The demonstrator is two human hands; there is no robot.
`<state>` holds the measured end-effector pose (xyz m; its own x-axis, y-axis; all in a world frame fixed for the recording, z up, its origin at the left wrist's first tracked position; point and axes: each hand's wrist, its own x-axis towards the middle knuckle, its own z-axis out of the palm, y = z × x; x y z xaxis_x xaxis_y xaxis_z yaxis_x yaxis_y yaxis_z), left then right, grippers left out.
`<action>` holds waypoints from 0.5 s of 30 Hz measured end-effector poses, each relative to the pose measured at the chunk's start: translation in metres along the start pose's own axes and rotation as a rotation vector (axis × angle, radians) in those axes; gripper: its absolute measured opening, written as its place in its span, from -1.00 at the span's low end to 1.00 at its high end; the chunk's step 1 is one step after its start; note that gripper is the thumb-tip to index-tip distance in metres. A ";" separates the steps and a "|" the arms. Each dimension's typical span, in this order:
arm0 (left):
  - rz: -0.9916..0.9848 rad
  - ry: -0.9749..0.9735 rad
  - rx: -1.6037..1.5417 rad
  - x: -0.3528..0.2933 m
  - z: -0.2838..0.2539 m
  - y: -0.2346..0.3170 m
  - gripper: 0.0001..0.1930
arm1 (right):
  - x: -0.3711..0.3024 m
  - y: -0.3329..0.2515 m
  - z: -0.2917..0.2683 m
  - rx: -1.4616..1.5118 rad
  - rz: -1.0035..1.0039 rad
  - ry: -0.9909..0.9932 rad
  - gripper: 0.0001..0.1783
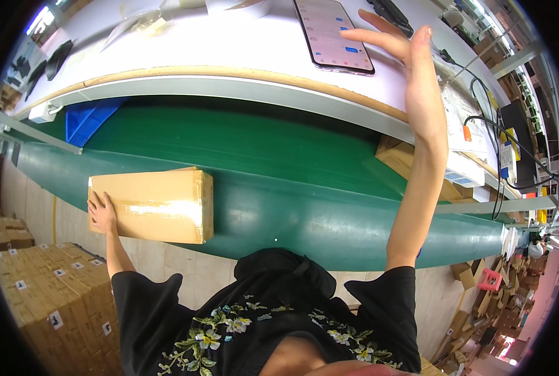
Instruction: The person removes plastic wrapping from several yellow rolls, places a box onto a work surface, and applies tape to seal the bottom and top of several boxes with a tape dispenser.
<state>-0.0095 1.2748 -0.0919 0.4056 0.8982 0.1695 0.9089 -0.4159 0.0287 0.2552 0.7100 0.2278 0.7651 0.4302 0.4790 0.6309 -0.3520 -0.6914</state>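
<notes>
Nearest you, the box point(151, 203) lies flat at the near edge of the green belt point(279, 219), left of its middle; whether it overhangs that edge, you cannot tell. Your left hand point(103, 215) rests spread on the box's left end, fingers apart, not clenched around it. The cardboard looks stiff, with crisp edges; its weight cannot be read from outside. Shiny tape across the top and right end is likely slick, so a hold on the two short ends, or under the bottom edges, should be surer. Deeper on the belt, a blue piece point(91, 119) sits to the left and a carton point(398, 160) to the right, below the counter point(229, 47).

Beyond, the phone point(329, 44) lies face up near the counter's near edge. Your right hand point(421, 78) is over it, grasping nothing, one finger at the lit screen; contact is unclear. Thin, smooth and probably fragile, it is best held by its long edges.
</notes>
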 end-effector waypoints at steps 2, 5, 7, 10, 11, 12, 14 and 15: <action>0.005 -0.007 0.012 -0.001 -0.002 0.001 -0.34 | -0.001 -0.003 0.002 -0.015 -0.035 0.042 -0.18; 0.027 -0.021 0.031 0.002 -0.001 0.005 -0.34 | -0.004 0.006 -0.001 0.061 -0.149 0.219 -0.30; 0.021 -0.023 0.010 0.007 0.001 0.015 -0.33 | -0.022 0.007 0.001 0.034 -0.348 0.510 -0.49; 0.014 0.021 0.006 0.022 0.014 -0.025 -0.32 | -0.076 0.033 0.042 -0.172 -0.756 0.430 -0.83; 0.054 0.024 0.007 0.023 0.011 -0.014 -0.32 | -0.096 0.052 0.057 -0.223 -0.669 0.177 -0.84; 0.030 -0.002 0.023 0.017 0.007 -0.005 -0.32 | -0.124 0.081 0.067 -0.288 -0.423 -0.036 -0.82; 0.016 -0.006 0.036 0.012 -0.003 0.013 -0.32 | -0.160 0.159 0.055 -0.354 -0.140 -0.118 -0.74; 0.013 -0.006 0.033 0.010 -0.003 0.010 -0.32 | -0.173 0.197 0.037 -0.466 -0.047 -0.093 -0.70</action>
<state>0.0037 1.2793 -0.0865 0.4177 0.8937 0.1636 0.9064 -0.4225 -0.0061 0.2419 0.5973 -0.0113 0.7327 0.5200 0.4390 0.6717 -0.6562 -0.3439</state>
